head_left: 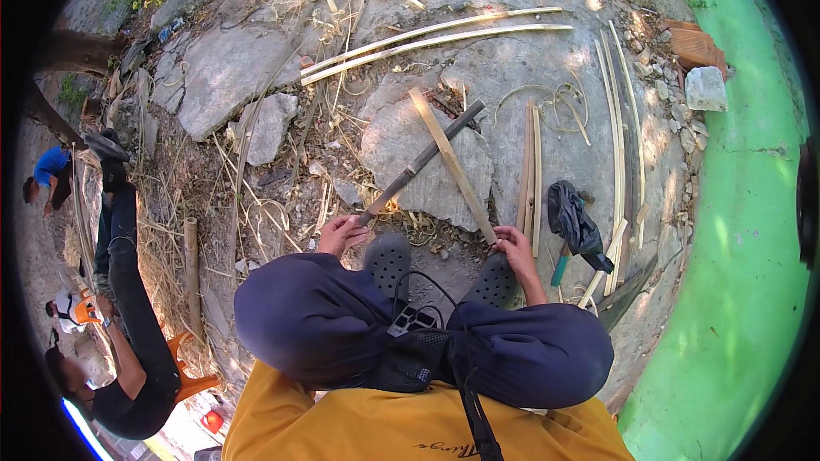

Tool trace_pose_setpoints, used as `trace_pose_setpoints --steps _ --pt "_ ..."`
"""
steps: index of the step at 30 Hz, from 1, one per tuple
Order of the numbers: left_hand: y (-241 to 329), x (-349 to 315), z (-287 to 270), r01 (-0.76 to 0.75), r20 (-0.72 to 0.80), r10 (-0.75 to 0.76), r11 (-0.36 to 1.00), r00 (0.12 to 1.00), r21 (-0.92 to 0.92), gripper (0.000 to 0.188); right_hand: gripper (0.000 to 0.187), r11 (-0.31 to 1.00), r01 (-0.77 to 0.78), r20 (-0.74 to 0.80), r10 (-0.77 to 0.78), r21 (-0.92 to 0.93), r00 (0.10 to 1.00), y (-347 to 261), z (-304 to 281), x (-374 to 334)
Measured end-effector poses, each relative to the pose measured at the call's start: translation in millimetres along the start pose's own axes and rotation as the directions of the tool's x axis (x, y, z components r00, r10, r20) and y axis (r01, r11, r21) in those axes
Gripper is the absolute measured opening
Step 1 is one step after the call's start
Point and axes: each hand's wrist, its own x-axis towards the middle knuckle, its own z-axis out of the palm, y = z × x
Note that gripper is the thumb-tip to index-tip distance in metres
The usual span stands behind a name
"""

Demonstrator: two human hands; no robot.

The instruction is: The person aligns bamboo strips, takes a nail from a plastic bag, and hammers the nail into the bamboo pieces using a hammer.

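Observation:
My left hand (pixel 340 236) is closed around the lower end of a dark bamboo stick (pixel 417 162), which slants up to the right. Between the fingers of my right hand (pixel 518 253) is the lower end of a paler, flat bamboo strip (pixel 464 181), leaning up to the left. The two pieces cross in front of me, the strip passing over the stick. A small orange glow, perhaps a flame, shows near the stick's lower part. Beneath them lies a broken concrete slab (pixel 389 154). My feet, in grey clogs (pixel 389 260), stand between my hands.
Long pale bamboo strips (pixel 453 37) lie at the far side, and more strips (pixel 614 111) at the right. A black plastic bag (pixel 576 220) rests beside a green-handled tool (pixel 560 268). Another person (pixel 128 376) sits at the left. Green-painted ground (pixel 726 256) runs along the right.

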Motion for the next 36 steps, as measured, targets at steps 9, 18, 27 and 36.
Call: trace_pose_setpoints --steps 9,18,27,36 --pt "0 -1 5 -0.026 -0.026 0.027 0.998 0.999 0.058 0.029 0.035 0.998 0.025 -0.014 -0.026 -0.056 1.0 -2 0 -2" --pt "5 -4 10 -0.013 -0.036 0.015 0.998 0.999 0.067 0.029 0.037 0.998 0.011 -0.028 -0.013 -0.069 1.0 -3 0 -3" --pt "2 0 4 0.001 -0.016 -0.001 1.0 1.0 0.024 0.028 0.036 0.998 0.016 -0.023 -0.017 -0.057 1.0 -3 2 -1" --pt "22 -6 12 0.017 -0.045 -0.013 0.996 0.999 0.082 0.026 0.028 0.999 0.046 -0.068 -0.048 -0.029 0.997 -1 1 0"
